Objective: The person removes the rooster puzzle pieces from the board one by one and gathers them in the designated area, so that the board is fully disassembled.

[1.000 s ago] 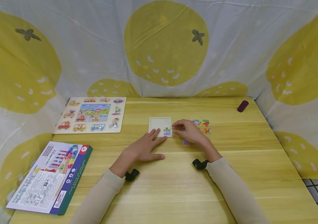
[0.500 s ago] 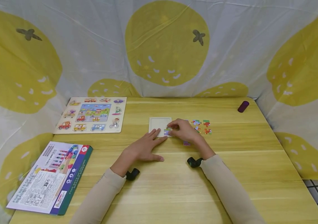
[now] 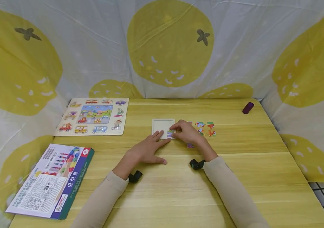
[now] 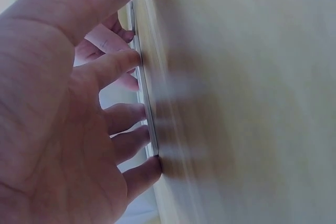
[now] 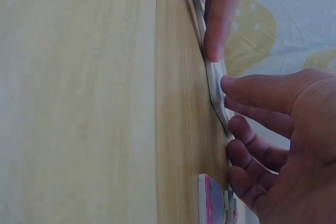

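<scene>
A small, pale square puzzle tray (image 3: 158,125) lies mid-table, with a purple-and-green puzzle piece (image 3: 169,135) in its lower right corner. My left hand (image 3: 146,148) is spread, its fingertips resting on the tray's near edge and its thumb out to the side on the table. Over the tray's right side, my right hand (image 3: 189,132) pinches the piece with thumb and index finger, partly covering it. In the right wrist view, the thumb (image 5: 252,90) meets the tray while the other fingers curl beside it. More loose puzzle pieces (image 3: 210,129) lie just right of that hand.
A larger vehicle puzzle board (image 3: 119,114) lies at the back left. A boxed bead set (image 3: 49,180) is at the front left, and a dark purple cylinder (image 3: 248,108) at the back right. A lemon-print cloth (image 3: 167,91) hangs behind the table.
My right hand has moved left from beside the tray onto the piece in its corner, then shifted only slightly. The left hand has kept its place.
</scene>
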The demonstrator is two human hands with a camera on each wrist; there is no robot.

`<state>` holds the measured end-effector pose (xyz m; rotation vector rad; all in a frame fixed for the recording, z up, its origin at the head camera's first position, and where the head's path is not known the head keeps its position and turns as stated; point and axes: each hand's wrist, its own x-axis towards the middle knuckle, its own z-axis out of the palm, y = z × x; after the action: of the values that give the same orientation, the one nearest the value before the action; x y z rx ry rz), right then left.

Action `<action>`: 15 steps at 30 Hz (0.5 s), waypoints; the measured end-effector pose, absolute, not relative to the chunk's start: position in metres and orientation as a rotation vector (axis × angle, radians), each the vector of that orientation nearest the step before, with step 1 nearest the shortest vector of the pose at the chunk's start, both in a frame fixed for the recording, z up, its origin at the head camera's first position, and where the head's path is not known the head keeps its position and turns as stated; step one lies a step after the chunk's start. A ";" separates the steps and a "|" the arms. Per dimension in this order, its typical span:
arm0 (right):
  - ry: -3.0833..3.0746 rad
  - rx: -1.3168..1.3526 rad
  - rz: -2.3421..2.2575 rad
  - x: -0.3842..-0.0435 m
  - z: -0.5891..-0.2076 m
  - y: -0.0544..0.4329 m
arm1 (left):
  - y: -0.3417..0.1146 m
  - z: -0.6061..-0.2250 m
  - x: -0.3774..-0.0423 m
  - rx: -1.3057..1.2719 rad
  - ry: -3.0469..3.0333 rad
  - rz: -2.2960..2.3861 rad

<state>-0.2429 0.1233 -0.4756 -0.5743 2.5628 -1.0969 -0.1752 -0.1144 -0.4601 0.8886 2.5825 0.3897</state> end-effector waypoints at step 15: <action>2.602 -0.574 -1.072 -0.245 -0.478 0.123 | -0.111 -0.460 -0.175 0.855 2.580 0.367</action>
<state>-0.2450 0.1230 -0.4783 -0.5742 2.6022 -1.0716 -0.1748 -0.1112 -0.4595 0.8553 2.5798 0.3671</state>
